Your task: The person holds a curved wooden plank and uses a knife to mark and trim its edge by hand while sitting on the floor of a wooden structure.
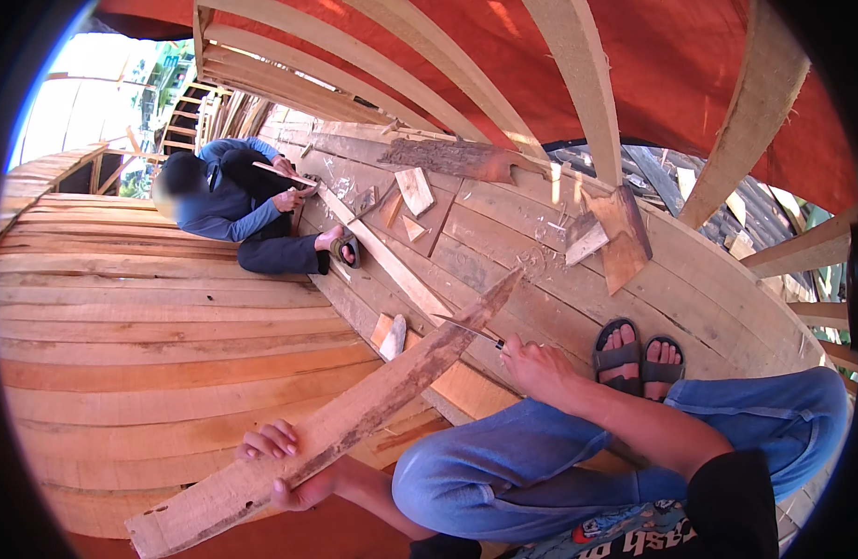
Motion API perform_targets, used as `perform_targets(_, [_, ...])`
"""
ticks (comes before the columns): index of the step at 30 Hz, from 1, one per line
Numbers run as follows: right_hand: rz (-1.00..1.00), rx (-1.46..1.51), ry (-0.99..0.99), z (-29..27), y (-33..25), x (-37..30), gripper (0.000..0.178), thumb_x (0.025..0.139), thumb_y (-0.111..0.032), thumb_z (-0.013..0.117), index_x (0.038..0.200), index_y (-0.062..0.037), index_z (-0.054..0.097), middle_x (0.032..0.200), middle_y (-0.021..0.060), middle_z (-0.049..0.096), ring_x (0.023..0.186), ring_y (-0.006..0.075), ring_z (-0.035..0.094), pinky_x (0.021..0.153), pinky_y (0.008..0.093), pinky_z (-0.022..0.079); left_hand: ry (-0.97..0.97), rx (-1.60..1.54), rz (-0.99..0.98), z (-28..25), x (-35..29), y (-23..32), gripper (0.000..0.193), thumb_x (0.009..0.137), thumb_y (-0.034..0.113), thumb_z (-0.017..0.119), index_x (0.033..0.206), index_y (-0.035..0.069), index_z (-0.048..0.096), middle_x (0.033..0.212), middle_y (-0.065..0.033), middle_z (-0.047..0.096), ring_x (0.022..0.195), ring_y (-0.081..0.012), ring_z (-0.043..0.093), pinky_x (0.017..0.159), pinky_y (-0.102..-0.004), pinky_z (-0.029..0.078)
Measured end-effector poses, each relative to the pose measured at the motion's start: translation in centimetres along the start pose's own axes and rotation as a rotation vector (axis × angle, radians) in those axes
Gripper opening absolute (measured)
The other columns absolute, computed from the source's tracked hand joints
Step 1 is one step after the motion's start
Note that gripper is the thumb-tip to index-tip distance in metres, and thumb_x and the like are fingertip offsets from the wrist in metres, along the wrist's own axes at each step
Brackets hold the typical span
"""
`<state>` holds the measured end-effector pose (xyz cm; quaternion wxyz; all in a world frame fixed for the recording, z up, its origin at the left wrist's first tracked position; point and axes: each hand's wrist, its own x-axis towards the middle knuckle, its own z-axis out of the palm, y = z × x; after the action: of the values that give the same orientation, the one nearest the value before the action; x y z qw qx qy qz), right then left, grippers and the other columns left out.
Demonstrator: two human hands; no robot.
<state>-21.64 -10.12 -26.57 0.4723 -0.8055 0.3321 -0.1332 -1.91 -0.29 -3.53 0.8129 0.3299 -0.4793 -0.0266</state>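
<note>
My left hand (294,466) is wrapped round the lower part of a long wooden plank (354,410), thumb on one side and fingers over the opposite edge. The plank slants up to the right across my knee and narrows to a tapered tip with dark, bark-like edging. In my right hand (541,373) is a knife (471,331), gripped by its handle. Its thin blade lies against the plank's edge a little below the tip; whether it is cutting in cannot be told.
Another person (243,205) sits at the far left, both hands at a long narrow wood strip (382,252) on the plank floor (503,242). Offcuts (415,191), a bark-edged slab (457,160) and shavings lie about. Curved wooden ribs (578,84) rise before a red tarp (671,74).
</note>
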Motion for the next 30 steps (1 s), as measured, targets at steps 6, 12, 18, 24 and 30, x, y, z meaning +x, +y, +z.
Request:
perform_targets(6, [-0.024, 0.045, -0.031, 0.4, -2.4, -0.4, 0.029, 0.099, -0.028, 0.044, 0.097, 0.0012, 0.042, 0.073, 0.0261, 0.063, 0.067, 0.0441, 0.065, 0.059, 0.0517, 0.053, 0.014, 0.004, 0.003, -0.5, -0.1, -0.1, 0.042, 0.066, 0.019, 0.063, 0.098, 0.003, 0.042, 0.075, -0.0054, 0.038, 0.061, -0.0147, 0.039, 0.061, -0.0272, 0.035])
perform_targets(12, [0.11, 0.043, -0.032, 0.9, 1.0, 0.2, 0.029, 0.098, -0.027, 0.044, 0.097, 0.0018, 0.042, 0.072, 0.0256, 0.063, 0.069, 0.0418, 0.066, 0.06, 0.0514, 0.053, -0.001, 0.012, 0.008, -0.1, 0.3, -0.1, 0.041, 0.066, 0.02, 0.064, 0.097, 0.004, 0.042, 0.074, -0.0048, 0.037, 0.062, -0.0143, 0.038, 0.06, -0.0271, 0.034])
perform_targets(18, [0.08, -0.015, 0.083, 1.9, 3.3, 0.8, 0.029, 0.098, -0.026, 0.045, 0.095, 0.0021, 0.042, 0.067, 0.0232, 0.063, 0.068, 0.0419, 0.066, 0.058, 0.0501, 0.053, -0.003, 0.018, -0.002, 0.5, 0.2, -0.2, 0.041, 0.066, 0.02, 0.064, 0.097, 0.004, 0.042, 0.074, -0.0043, 0.037, 0.062, -0.0141, 0.038, 0.06, -0.0272, 0.034])
perform_targets(24, [0.025, 0.086, 0.002, 1.5, 0.6, 0.5, 0.028, 0.098, -0.027, 0.044, 0.1, 0.0016, 0.041, 0.071, 0.0267, 0.063, 0.068, 0.0447, 0.064, 0.061, 0.0528, 0.052, 0.007, 0.027, 0.0, -0.4, 0.0, -0.2, 0.041, 0.066, 0.021, 0.064, 0.097, 0.004, 0.043, 0.075, -0.0049, 0.037, 0.062, -0.0142, 0.038, 0.06, -0.0274, 0.034])
perform_targets(30, [0.164, 0.02, 0.002, 2.2, 3.4, 1.0, 0.029, 0.098, -0.026, 0.044, 0.098, 0.0024, 0.043, 0.07, 0.0252, 0.063, 0.07, 0.0418, 0.066, 0.059, 0.0507, 0.053, -0.016, 0.024, -0.007, -0.3, 0.3, -0.4, 0.041, 0.066, 0.021, 0.064, 0.098, 0.004, 0.043, 0.075, -0.0045, 0.037, 0.062, -0.0143, 0.038, 0.06, -0.0278, 0.034])
